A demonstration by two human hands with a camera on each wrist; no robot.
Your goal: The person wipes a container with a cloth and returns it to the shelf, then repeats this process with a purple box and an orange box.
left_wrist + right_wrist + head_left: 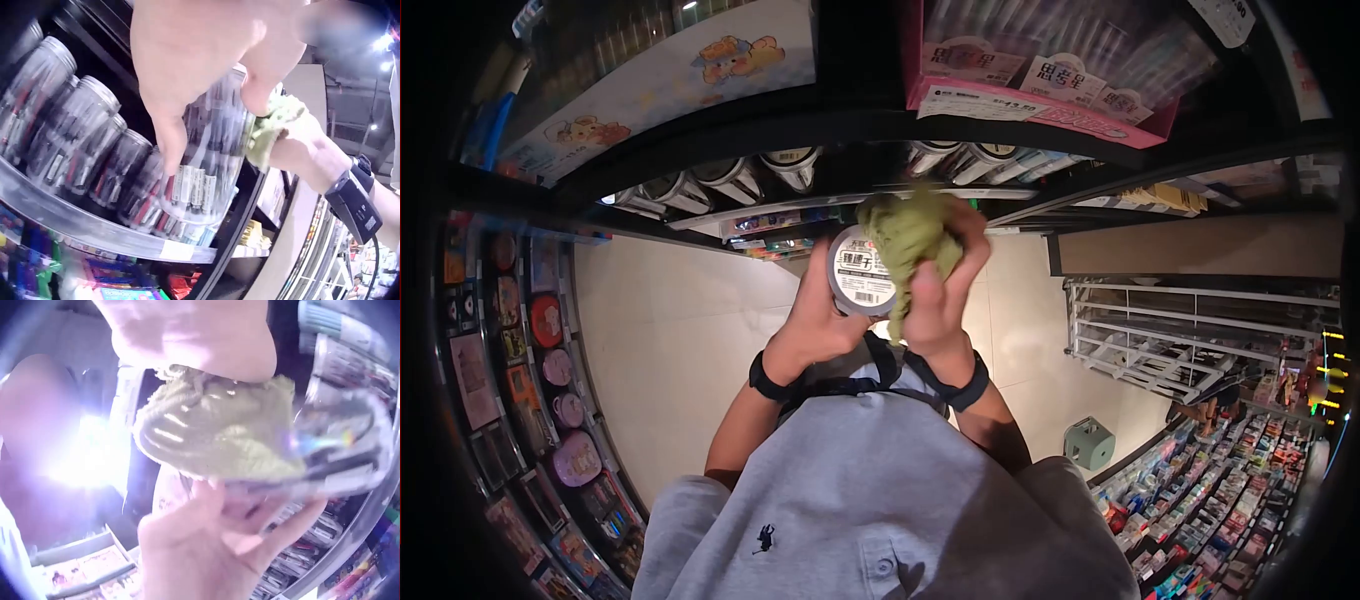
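Observation:
My left hand [810, 325] grips a clear plastic jar [215, 131] with pens inside, its thumb and fingers round the jar's side. In the head view the jar's round end [857, 272] faces up, with a white printed label and a barcode. A crumpled green cloth [915, 235] is held in my right hand [940, 315], over the right side of the jar. The right wrist view shows the cloth [219, 434] bunched under the right hand [194, 337] and along the jar, with the left hand [206, 544] below. Part of the jar is hidden by the cloth.
Similar jars of pens [72, 134] stand on the shelf [700, 230] ahead. Above are a pink display box [1040, 100] and a white box with cartoon figures [690, 90]. Goods racks [520, 370] line the left; a white wire rack [1170, 335] and green stool [1089, 443] are at right.

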